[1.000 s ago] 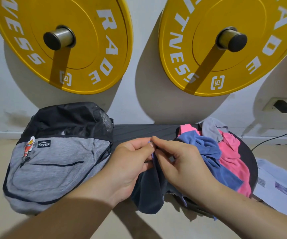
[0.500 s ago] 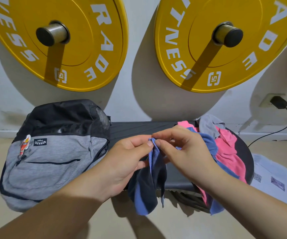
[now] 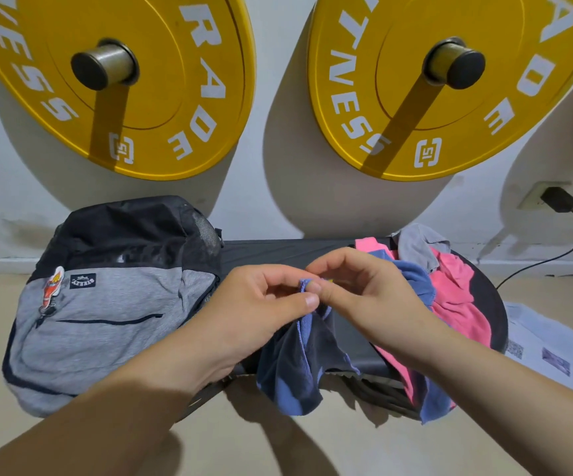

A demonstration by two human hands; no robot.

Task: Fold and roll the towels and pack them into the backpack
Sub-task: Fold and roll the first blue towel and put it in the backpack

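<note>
We are looking down at our two hands meeting over the front middle of a black bench (image 3: 278, 250). Our left hand (image 3: 261, 304) is pinching the top edge of a blue and dark grey towel (image 3: 295, 369) between thumb and forefinger. Our right hand (image 3: 371, 297) is touching it fingertip to fingertip, its fingers curled and seemingly pinching the same edge just beside it. The towel is hanging bunched from that pinch, its long axis running straight down over the bench's front edge towards the floor.

We are judging that the next step is opening the towel flat for folding. That calls for the hands to draw apart sideways along the bench, since the cloth lies directly beneath both of them and neither is nearer.

A grey and black backpack (image 3: 106, 314) is sitting at the bench's left end, on the left hand's side. A heap of pink, blue and grey towels (image 3: 450, 293) is waiting on the bench's right end, beside the right hand.
</note>
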